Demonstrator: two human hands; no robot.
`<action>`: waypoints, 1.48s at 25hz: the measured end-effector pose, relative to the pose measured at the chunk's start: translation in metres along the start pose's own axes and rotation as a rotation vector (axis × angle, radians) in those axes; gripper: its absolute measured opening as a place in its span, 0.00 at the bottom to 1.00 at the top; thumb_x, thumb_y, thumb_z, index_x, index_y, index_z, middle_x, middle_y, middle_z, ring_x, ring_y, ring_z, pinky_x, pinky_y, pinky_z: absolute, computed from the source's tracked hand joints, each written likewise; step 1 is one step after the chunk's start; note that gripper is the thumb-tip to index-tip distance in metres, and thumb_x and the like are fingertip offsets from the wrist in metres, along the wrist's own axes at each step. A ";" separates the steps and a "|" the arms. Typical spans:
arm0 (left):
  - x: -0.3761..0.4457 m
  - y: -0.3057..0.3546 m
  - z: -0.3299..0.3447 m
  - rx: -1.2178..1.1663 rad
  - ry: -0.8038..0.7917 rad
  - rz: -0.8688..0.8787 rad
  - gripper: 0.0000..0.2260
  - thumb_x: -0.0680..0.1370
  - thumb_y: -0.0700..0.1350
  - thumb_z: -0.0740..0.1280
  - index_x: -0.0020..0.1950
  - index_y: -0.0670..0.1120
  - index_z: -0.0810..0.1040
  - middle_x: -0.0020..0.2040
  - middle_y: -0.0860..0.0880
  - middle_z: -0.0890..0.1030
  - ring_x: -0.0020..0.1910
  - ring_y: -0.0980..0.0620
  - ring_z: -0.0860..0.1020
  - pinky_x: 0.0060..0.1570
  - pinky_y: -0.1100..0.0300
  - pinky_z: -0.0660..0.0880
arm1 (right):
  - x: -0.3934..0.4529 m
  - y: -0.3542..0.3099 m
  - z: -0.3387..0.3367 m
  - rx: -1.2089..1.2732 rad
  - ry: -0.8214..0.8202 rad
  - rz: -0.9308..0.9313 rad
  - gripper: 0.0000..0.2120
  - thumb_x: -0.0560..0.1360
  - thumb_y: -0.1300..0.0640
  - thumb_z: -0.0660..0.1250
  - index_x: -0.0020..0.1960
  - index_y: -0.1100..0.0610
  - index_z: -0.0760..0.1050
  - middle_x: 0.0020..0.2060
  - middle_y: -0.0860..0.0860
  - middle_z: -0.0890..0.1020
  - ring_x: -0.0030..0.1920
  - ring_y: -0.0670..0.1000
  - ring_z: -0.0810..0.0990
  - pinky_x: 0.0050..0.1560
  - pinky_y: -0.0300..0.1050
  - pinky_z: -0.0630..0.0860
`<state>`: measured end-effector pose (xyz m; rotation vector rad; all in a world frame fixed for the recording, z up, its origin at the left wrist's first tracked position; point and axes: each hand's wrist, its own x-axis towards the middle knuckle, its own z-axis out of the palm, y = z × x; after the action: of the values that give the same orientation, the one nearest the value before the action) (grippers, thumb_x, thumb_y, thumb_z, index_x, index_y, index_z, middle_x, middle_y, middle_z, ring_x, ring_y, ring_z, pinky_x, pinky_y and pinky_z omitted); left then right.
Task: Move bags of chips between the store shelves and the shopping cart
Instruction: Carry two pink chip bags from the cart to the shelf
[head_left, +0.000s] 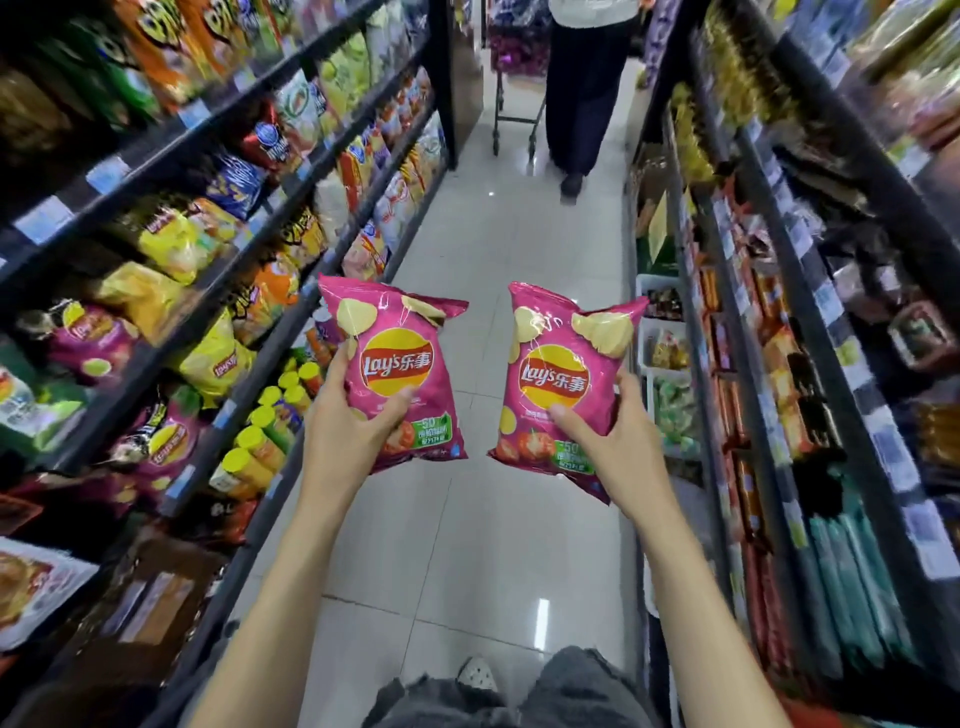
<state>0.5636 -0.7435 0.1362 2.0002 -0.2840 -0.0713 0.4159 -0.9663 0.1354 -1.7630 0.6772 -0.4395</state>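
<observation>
Bright overhead light leaves white glare patches on the glossy floor tiles (542, 621) and a sheen on both pink chip bags (397, 371). Away from the floor tiles, the shelves (249, 291) on either side darken, smear with blur, and bow outward from wide-angle distortion.

Other shopper (582, 88) cut off above waist, far cart (511, 111) partly hidden, outer shelves (883, 156) blurred

Two pink Lay's chip bags at mid-frame: left pink Lay's bag (400, 369) and right pink Lay's bag (563, 387). Two bare hands, left hand (345, 428) and right hand (613, 441), each gripping one. One shopping cart (511, 111) at top centre. One other person (584, 88) beside it. Two shelf racks, left shelves (291, 197) and right shelves (779, 249).
</observation>
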 end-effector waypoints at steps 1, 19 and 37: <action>0.018 0.000 0.002 0.006 0.022 -0.019 0.37 0.70 0.60 0.75 0.75 0.52 0.66 0.60 0.52 0.80 0.55 0.56 0.81 0.57 0.50 0.80 | 0.024 -0.002 0.008 0.008 -0.023 -0.001 0.30 0.71 0.47 0.75 0.68 0.49 0.66 0.57 0.45 0.81 0.53 0.45 0.82 0.50 0.42 0.81; 0.340 0.077 -0.062 0.262 0.682 0.026 0.36 0.75 0.55 0.72 0.78 0.54 0.59 0.60 0.57 0.79 0.52 0.66 0.78 0.50 0.72 0.73 | 0.444 -0.170 0.203 0.044 -0.632 -0.475 0.34 0.71 0.43 0.75 0.71 0.45 0.63 0.60 0.45 0.77 0.56 0.45 0.80 0.50 0.41 0.82; 0.490 0.210 -0.384 0.033 0.952 0.349 0.33 0.66 0.54 0.78 0.68 0.58 0.69 0.58 0.56 0.82 0.54 0.56 0.83 0.48 0.54 0.81 | 0.504 -0.540 0.474 0.584 -0.807 -1.017 0.25 0.74 0.48 0.74 0.65 0.48 0.65 0.51 0.32 0.76 0.48 0.26 0.76 0.50 0.23 0.70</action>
<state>1.0716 -0.6033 0.5284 1.7693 -0.0064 1.0752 1.2079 -0.8347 0.4912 -1.4085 -0.8896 -0.4657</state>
